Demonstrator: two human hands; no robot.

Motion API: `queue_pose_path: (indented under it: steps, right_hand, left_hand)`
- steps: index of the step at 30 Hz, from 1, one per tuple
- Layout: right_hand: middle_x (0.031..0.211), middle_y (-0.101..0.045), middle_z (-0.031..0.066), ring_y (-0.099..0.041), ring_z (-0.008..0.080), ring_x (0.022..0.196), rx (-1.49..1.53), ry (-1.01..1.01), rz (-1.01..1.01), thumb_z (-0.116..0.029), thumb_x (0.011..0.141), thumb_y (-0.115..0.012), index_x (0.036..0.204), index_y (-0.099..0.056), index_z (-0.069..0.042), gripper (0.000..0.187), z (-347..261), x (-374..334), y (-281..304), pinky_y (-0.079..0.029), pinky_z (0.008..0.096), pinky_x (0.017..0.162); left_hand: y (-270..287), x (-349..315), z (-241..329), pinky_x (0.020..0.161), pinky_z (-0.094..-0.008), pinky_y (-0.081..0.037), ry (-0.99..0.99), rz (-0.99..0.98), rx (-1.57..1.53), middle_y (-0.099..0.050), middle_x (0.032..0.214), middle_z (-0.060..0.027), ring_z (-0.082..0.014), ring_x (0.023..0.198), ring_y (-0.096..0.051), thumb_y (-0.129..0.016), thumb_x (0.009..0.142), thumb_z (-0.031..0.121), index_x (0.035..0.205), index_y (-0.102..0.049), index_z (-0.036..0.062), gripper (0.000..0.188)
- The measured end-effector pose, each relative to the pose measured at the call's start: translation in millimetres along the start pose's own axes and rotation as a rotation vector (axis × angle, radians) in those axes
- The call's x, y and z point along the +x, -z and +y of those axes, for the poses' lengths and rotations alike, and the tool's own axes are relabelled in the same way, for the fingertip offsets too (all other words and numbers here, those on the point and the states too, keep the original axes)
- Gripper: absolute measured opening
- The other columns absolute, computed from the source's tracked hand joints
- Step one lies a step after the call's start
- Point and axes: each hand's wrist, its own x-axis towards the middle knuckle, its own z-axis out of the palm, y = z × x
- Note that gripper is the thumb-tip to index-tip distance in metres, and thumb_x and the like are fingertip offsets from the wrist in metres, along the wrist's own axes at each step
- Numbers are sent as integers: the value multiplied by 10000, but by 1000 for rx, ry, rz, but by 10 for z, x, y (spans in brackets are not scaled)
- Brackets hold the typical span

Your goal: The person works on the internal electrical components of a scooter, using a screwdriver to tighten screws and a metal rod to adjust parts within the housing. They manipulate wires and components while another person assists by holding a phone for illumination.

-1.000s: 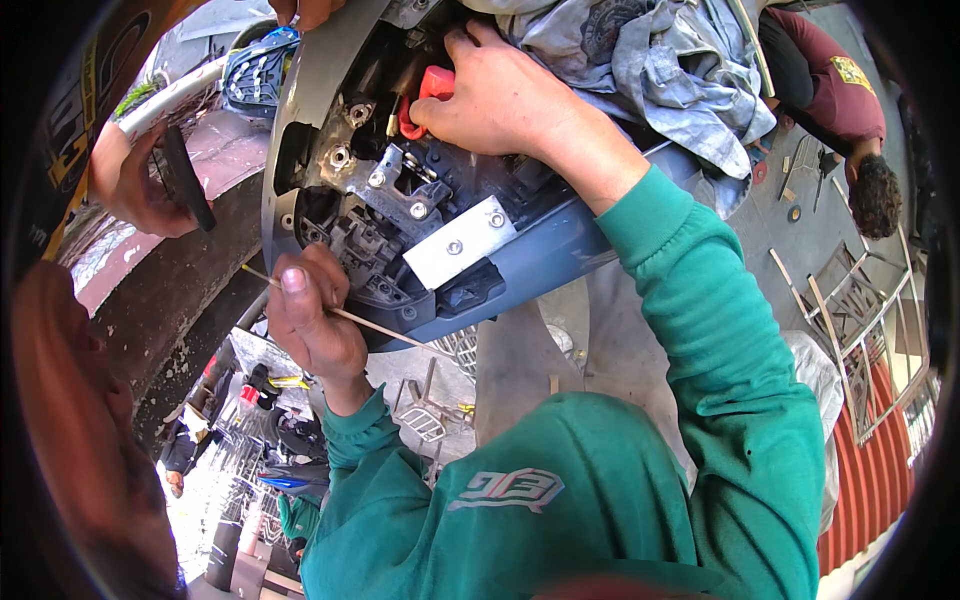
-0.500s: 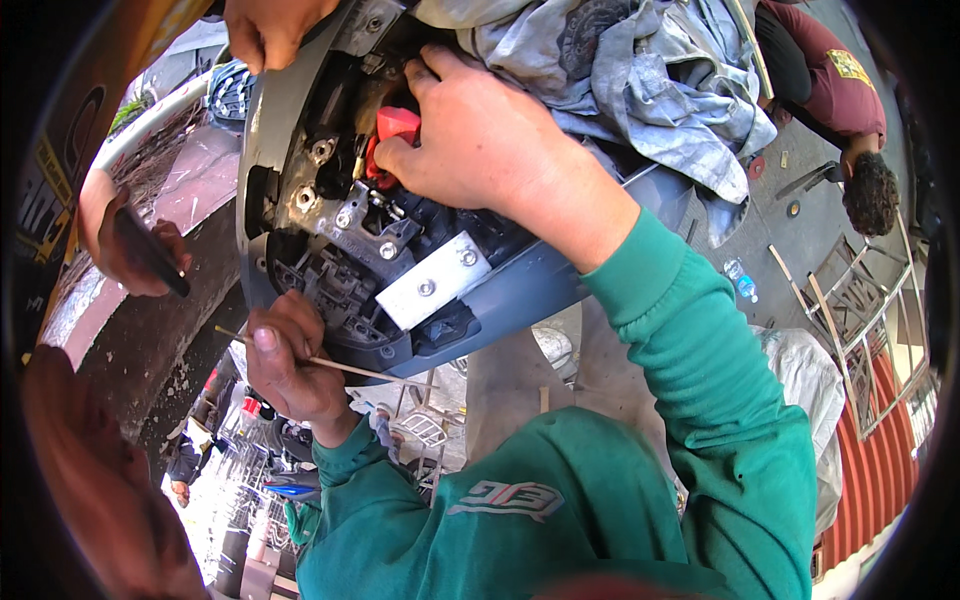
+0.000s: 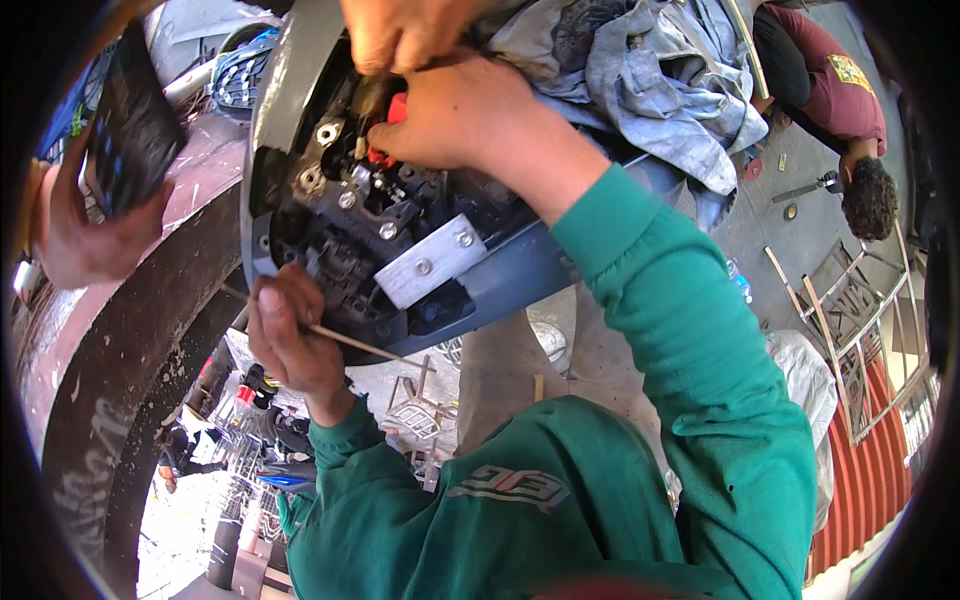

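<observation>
My left hand (image 3: 292, 335) pinches a thin pale stick (image 3: 350, 341) beside the lower left edge of a grey vehicle body panel (image 3: 500, 285). My right hand (image 3: 465, 115) reaches into the open cavity, its thumb and fingers closed round a red piece (image 3: 398, 107) whose kind I cannot make out. Most of those fingers are hidden. Below it, a silver metal plate (image 3: 432, 262) with two bolts lies over black mechanical parts. Another person's hand (image 3: 410, 30) comes in from the top, against my right hand.
A grey-blue cloth (image 3: 650, 100) drapes over the panel's upper right. At left, another person's hand (image 3: 95, 235) holds a dark phone-like slab (image 3: 130, 125) above a curved brown edge (image 3: 150, 310). A person in maroon (image 3: 835, 85) crouches at right, near a metal frame (image 3: 865, 340).
The other person's hand at the top has moved right, up to my right hand. At left, the hand with the dark slab has moved up and turned it. My left hand still holds the stick.
</observation>
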Motion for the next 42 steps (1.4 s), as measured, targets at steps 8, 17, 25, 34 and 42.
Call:
queue_pose_path:
  steps: [8,17,25,34,42]
  right_hand:
    - [1267,-710,180,-680,321,1184,-80,-161,1,-675,842,-615,1267,-716,-111,713,-123,45,-2,-546,416,1002]
    - [1115,-720,300,-678,405,1139,186,-259,176,-612,879,-637,1085,-744,48,700,-283,79,31,-530,442,965]
    - [1036,-718,302,-699,447,993,177,-3,399,-398,859,-741,1011,-754,34,457,-287,51,-156,-550,465,876]
    - [964,-716,306,-707,443,958,110,20,448,-299,847,-746,933,-754,53,363,-129,131,-289,-558,471,848]
    - [976,-724,293,-721,416,963,80,24,398,-240,783,-734,916,-765,45,317,48,181,-190,-568,444,852]
  left_hand:
    - [47,-13,5,591,-270,-306,17,-70,-37,-443,684,-12,-87,642,-383,-447,1109,265,826,-515,14,383]
    - [71,-33,-28,602,-263,-341,-49,-104,-125,-468,711,-15,-86,663,-406,-463,1109,254,835,-543,2,381]
    - [47,-57,-21,602,-256,-329,-56,-61,-147,-475,732,-12,-79,667,-402,-457,1112,252,861,-535,15,354]
    - [1,-30,-54,565,-280,-219,-41,-3,-125,-361,667,-27,-94,624,-284,-441,1088,307,797,-429,66,377]
    - [42,-27,-76,560,-270,-221,-88,-55,-89,-369,681,-25,-89,621,-299,-457,1089,305,782,-420,69,389]
